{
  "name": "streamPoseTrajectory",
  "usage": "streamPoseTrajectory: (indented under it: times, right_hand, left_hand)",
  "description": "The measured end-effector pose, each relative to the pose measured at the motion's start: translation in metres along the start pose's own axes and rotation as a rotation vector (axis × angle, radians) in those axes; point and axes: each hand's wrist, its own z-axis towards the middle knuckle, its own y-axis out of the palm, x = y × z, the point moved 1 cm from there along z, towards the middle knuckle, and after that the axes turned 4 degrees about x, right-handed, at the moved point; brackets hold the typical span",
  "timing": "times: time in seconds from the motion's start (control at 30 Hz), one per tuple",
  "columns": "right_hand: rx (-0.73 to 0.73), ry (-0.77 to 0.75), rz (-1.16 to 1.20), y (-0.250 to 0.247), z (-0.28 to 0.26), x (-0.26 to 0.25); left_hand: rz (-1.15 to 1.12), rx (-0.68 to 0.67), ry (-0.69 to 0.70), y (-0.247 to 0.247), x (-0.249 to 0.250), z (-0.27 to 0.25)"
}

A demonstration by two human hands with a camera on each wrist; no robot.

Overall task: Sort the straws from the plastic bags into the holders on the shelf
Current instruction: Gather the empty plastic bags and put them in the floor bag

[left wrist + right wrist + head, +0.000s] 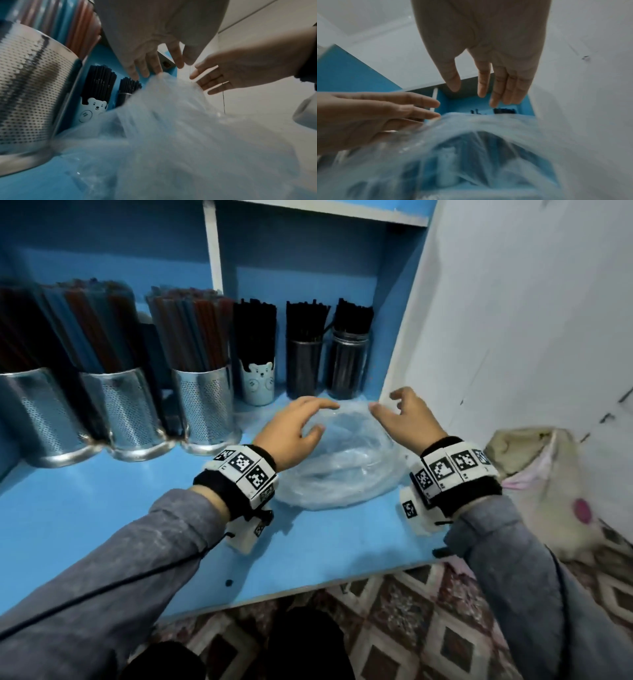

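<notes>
straws [191, 323] already stand in the holders [205, 405] across the upper left of the head view; the bag [342, 463] lies crumpled at centre on the shelf [102, 508], seemingly empty, though blur hides its inside. left hand [291, 433] and right hand [407, 419] hover spread over it, gripping nothing. the step looks like gathering the spent bag; next, pinch the film and lift it clear.

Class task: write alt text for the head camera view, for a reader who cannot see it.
Two open hands, the left hand and right hand, hover over a crumpled clear plastic bag on a blue shelf. Behind stand three perforated metal holders of coloured straws and three smaller holders of black straws.
</notes>
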Motion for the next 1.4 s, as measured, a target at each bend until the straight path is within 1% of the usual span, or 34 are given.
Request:
streamPoseTrajectory:
  times: [0.1, 0.17, 0.27, 0.33, 0.4, 0.47, 0.53, 0.57, 0.63, 0.7, 0.73, 0.8, 0.87, 0.9, 0.97, 1.03, 1.17, 1.23, 1.3, 1.33, 1.4]
  right_hand:
    - [-0.218, 0.233, -0.072, 0.006, 0.003, 0.040]
    - [-0.316, 0.326, -0.027, 0.013, 0.003, 0.057]
    - [-0.356, 0.368, 0.040, 0.020, -0.001, 0.064]
    - [-0.347, 0.384, 0.076, 0.023, -0.002, 0.064]
    - [-0.333, 0.395, 0.162, 0.024, -0.003, 0.057]
    - [-0.324, 0.367, 0.233, 0.022, -0.003, 0.046]
    - [-0.300, 0.323, 0.298, 0.017, -0.002, 0.033]
    - [-0.276, 0.287, 0.329, 0.014, -0.003, 0.026]
    - [-0.216, 0.186, 0.368, 0.004, -0.007, 0.014]
    - [-0.186, 0.095, 0.424, -0.008, -0.013, 0.005]
    - [-0.178, 0.066, 0.457, -0.014, -0.015, 0.002]
    - [-0.148, 0.018, 0.465, -0.025, -0.017, -0.001]
    - [-0.126, 0.004, 0.437, -0.030, -0.015, 0.001]
    - [-0.129, 0.010, 0.434, -0.030, -0.014, 0.002]
    - [-0.155, 0.023, 0.461, -0.027, -0.014, 0.004]
    - [-0.205, 0.015, 0.595, -0.019, -0.015, 0.001]
    - [-0.324, -0.074, 0.956, -0.001, -0.020, -0.019]
    - [-0.383, -0.128, 1.064, 0.005, -0.027, -0.030]
    - [-0.363, -0.146, 1.068, 0.009, -0.031, -0.041]
    - [-0.329, -0.132, 1.041, 0.011, -0.032, -0.046]
    - [-0.212, -0.101, 0.909, 0.015, -0.034, -0.056]
  left_hand:
    - [0.065, -0.102, -0.111, 0.012, -0.003, -0.004]
    - [0.107, -0.239, -0.211, 0.016, -0.007, -0.007]
    - [0.195, -0.466, -0.319, 0.016, -0.007, -0.011]
    - [0.255, -0.536, -0.350, 0.017, -0.002, -0.014]
    - [0.360, -0.593, -0.356, 0.023, 0.005, -0.016]
    - [0.486, -0.626, -0.350, 0.031, 0.013, -0.020]
    - [0.560, -0.581, -0.319, 0.038, 0.017, -0.024]
    - [0.556, -0.541, -0.306, 0.039, 0.018, -0.024]
    - [0.493, -0.453, -0.310, 0.034, 0.017, -0.023]
    - [0.387, -0.330, -0.332, 0.020, 0.014, -0.019]
    - [0.300, -0.244, -0.336, 0.010, 0.012, -0.017]
    - [0.046, -0.058, -0.317, -0.015, 0.012, -0.015]
    - [-0.225, 0.074, -0.296, -0.040, 0.015, -0.015]
    - [-0.360, 0.115, -0.298, -0.054, 0.016, -0.017]
    - [-0.612, 0.151, -0.307, -0.078, 0.017, -0.022]
    - [-0.762, 0.148, -0.311, -0.099, 0.018, -0.029]
    - [-0.915, 0.150, -0.294, -0.117, 0.013, -0.046]
    - [-0.973, 0.204, -0.311, -0.119, 0.006, -0.052]
    - [-0.986, 0.297, -0.341, -0.120, -0.003, -0.058]
    - [-0.967, 0.360, -0.367, -0.120, -0.007, -0.060]
    - [-0.879, 0.500, -0.428, -0.116, -0.016, -0.061]
